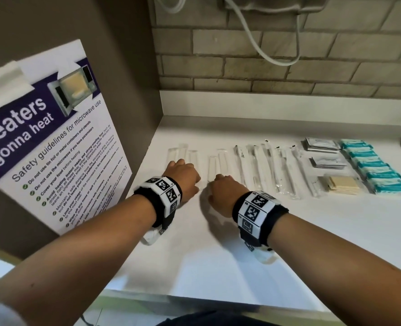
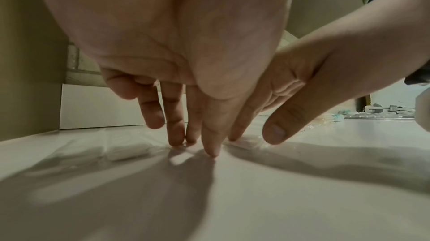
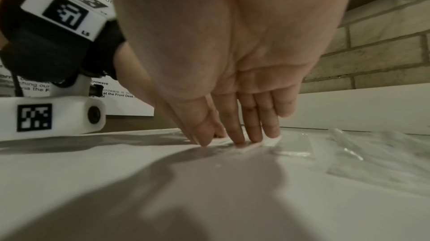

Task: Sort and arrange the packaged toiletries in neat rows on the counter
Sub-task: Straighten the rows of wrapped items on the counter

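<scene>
Both hands lie on the white surface (image 1: 218,250) with no clenched grip: the left hand (image 1: 183,178) has its fingers (image 2: 177,127) straight and pointing down, tips touching the near ends of the clear flat packets (image 1: 183,152) at the left end of the row. The right hand (image 1: 225,191), just beside it, presses straight fingertips (image 3: 237,132) onto the near end of another clear packet (image 1: 214,165). Rightward lie long wrapped sticks (image 1: 265,168), grey sachets (image 1: 322,145), tan packets (image 1: 340,184) and teal-and-white packs (image 1: 376,168), set side by side.
</scene>
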The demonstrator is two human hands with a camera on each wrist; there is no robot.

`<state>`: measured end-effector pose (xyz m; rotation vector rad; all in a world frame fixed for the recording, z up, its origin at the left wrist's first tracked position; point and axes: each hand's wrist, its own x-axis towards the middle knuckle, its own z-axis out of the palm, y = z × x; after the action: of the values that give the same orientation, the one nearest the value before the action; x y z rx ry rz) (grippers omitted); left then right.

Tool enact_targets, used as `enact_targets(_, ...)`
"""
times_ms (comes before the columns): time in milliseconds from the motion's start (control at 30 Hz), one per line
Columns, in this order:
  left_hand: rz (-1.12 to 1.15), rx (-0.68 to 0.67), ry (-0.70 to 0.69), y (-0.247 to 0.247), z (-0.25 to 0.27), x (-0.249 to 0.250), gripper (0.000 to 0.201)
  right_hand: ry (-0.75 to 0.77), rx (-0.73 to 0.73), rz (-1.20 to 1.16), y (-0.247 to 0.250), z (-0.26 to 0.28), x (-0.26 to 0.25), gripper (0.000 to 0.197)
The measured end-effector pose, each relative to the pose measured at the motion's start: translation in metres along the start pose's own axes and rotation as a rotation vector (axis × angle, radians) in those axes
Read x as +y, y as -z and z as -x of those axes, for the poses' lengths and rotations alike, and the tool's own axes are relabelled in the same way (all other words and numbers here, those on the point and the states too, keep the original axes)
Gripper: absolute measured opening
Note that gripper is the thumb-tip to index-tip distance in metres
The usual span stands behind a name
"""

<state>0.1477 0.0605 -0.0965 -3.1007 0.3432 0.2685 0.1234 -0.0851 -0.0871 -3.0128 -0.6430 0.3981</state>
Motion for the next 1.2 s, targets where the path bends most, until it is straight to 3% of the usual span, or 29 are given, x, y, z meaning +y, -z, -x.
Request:
enact_targets(367,0.015,0.029,-0.012,0.001,0.000,-0.004,0.032,-0.031,-0.033,-0.044,0.000,-0.012,0.007,0.038)
enact_targets(567,0.112,0.133,-0.074,0.007,-0.002,0.012,0.046,-0.024,0.093,0.055,0.003,-0.019,0.025,0.046)
enact_targets(867,0.001,0.036,-0.113,-0.010,-0.015,0.019,0.035,-0.071,-0.097,0.154,0.001,-0.021,0.041,0.051)
enact_targets(1200,0.003,0.058,-0.111,-0.015,-0.020,0.017,0.030,-0.076,-0.018,0.068,-0.004,-0.024,0.046,0.036)
